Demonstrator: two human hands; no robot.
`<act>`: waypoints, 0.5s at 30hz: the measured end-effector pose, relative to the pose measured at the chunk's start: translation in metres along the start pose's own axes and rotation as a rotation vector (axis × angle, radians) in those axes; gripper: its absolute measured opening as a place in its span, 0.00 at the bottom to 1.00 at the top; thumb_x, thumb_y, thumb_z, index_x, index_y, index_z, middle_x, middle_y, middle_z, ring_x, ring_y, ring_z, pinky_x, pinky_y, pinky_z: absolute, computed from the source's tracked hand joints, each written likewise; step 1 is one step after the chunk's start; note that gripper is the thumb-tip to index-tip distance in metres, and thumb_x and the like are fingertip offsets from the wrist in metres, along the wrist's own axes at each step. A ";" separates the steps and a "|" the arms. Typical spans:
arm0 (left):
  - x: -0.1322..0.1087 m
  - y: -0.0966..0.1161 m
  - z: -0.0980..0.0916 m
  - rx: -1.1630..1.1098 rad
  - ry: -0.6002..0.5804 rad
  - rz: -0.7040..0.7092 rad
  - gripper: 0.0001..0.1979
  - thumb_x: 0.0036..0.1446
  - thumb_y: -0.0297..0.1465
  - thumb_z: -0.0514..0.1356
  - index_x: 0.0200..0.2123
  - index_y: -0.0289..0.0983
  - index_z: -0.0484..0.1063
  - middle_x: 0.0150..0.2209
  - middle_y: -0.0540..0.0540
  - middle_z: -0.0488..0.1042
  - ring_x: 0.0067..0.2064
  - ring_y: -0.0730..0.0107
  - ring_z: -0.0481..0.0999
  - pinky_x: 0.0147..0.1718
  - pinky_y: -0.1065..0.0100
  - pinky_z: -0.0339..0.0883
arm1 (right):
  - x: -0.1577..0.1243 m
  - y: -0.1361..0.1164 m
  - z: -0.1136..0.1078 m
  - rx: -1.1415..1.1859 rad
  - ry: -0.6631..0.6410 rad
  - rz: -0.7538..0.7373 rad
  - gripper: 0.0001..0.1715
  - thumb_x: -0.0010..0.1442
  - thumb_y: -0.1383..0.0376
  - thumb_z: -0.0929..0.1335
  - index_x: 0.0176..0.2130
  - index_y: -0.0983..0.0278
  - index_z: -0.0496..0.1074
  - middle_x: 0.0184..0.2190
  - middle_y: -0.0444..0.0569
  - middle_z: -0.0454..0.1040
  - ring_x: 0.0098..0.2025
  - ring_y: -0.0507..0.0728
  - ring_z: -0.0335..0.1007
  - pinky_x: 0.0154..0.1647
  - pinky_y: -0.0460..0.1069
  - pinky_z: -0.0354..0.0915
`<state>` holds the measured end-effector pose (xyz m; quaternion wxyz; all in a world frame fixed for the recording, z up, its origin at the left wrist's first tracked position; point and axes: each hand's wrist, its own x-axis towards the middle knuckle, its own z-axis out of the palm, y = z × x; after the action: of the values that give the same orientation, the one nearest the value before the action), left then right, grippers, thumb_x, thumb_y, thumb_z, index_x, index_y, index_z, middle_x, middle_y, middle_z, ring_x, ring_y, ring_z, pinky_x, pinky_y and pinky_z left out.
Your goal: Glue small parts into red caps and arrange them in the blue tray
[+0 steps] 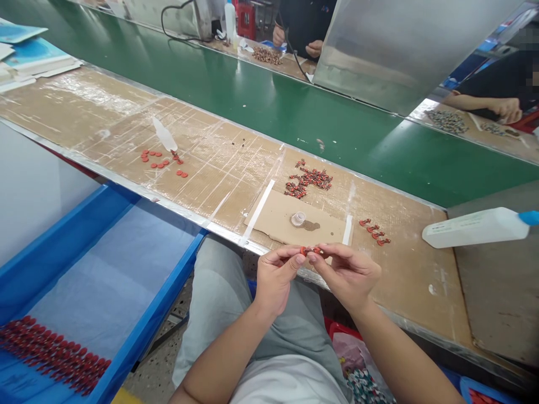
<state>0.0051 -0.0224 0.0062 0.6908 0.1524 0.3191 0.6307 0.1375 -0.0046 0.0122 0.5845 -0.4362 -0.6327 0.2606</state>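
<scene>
Blue-and-white sheets lie beside the green belt, 1 metal panel beyond it.

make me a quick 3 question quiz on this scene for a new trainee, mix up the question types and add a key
1. True or false: the right hand is gripping the bottle with the blue cap.
2. Which item sits on the cardboard sheet?
A) a pile of red discs
B) a small clear cup
C) a pair of scissors
3. How many pieces make up the short row of red-and-black pieces to the right of the sheet?

Key
1. False: it pinches a small red-and-black part together with the left hand.
2. B
3. Four
</scene>
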 end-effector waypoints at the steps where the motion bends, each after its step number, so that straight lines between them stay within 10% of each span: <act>1: 0.000 0.000 0.000 0.006 -0.001 0.005 0.07 0.46 0.32 0.73 0.30 0.39 0.82 0.35 0.46 0.82 0.33 0.74 0.78 0.36 0.71 0.71 | 0.000 0.000 0.000 -0.008 0.008 0.002 0.17 0.47 0.71 0.77 0.39 0.59 0.79 0.32 0.48 0.81 0.29 0.55 0.77 0.30 0.50 0.76; 15: 0.000 -0.003 0.003 0.006 -0.039 0.001 0.06 0.45 0.31 0.73 0.29 0.38 0.82 0.34 0.47 0.81 0.33 0.74 0.77 0.35 0.70 0.72 | 0.000 -0.011 -0.002 0.018 0.046 0.136 0.17 0.46 0.72 0.78 0.38 0.60 0.80 0.30 0.46 0.82 0.26 0.53 0.79 0.27 0.45 0.78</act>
<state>0.0088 -0.0226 0.0066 0.6960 0.1666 0.3074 0.6272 0.1371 -0.0106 0.0221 0.5835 -0.4787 -0.5856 0.2956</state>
